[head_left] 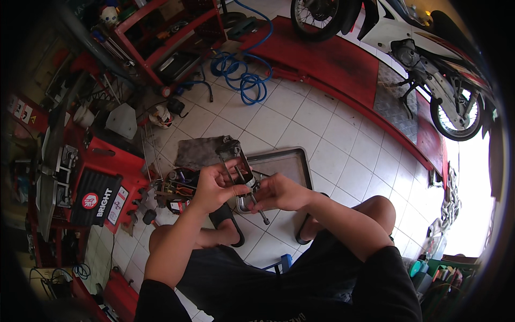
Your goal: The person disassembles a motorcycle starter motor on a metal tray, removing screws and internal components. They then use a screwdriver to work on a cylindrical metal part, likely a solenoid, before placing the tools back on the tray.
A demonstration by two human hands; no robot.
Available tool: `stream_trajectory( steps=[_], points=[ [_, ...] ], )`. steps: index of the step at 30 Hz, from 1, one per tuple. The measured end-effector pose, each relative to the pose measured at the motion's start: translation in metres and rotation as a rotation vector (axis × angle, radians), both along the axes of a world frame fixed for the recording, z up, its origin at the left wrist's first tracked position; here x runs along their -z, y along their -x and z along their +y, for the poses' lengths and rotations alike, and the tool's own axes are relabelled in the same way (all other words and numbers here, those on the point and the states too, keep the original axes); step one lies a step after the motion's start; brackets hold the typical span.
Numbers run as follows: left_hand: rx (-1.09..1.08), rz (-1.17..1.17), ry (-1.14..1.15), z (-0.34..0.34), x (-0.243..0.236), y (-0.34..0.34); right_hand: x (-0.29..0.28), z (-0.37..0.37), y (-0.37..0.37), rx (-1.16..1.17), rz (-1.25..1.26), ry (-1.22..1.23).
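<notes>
My left hand (217,185) is closed on a dark metal part with a long rectangular frame (230,145), held over a shallow metal tray (303,164). My right hand (273,192) pinches at the part's lower end, where a steel rod (262,214) with a knob-like tip sticks out downward. Part of the frame and the rod is hidden by my fingers. A grey cloth (193,150) lies on the floor just behind my left hand, and a small box of tools (174,190) stands to its left.
A red machine (126,158) and cluttered benches line the left side. A red shelf cart (147,32), blue hose (247,80) and red lift platform (327,72) are farther back. A motorcycle (416,64) stands at right. Bottles and boxes (437,268) sit at lower right.
</notes>
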State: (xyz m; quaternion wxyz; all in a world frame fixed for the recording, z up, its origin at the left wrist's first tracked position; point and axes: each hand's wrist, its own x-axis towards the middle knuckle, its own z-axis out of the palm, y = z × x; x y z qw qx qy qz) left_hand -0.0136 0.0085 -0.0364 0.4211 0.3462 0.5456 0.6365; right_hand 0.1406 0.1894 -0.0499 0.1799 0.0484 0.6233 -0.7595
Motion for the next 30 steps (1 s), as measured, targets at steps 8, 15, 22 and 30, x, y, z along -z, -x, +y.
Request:
stream_trajectory(
  steps=[8,15,22,30],
  points=[
    [0.0,0.033,-0.015,0.0,0.0,0.0,-0.005,-0.004,-0.002,0.014,-0.023,0.135],
    [-0.007,0.006,-0.02,0.001,-0.008,-0.002,-0.005,-0.005,-0.003,-0.004,0.165,-0.118],
    [-0.004,-0.043,-0.031,0.0,-0.008,-0.004,-0.026,0.0,0.001,-0.072,0.125,-0.463],
    [0.008,0.023,-0.085,0.0,-0.006,-0.001,-0.034,-0.002,0.002,-0.069,0.094,-0.508]
  ],
)
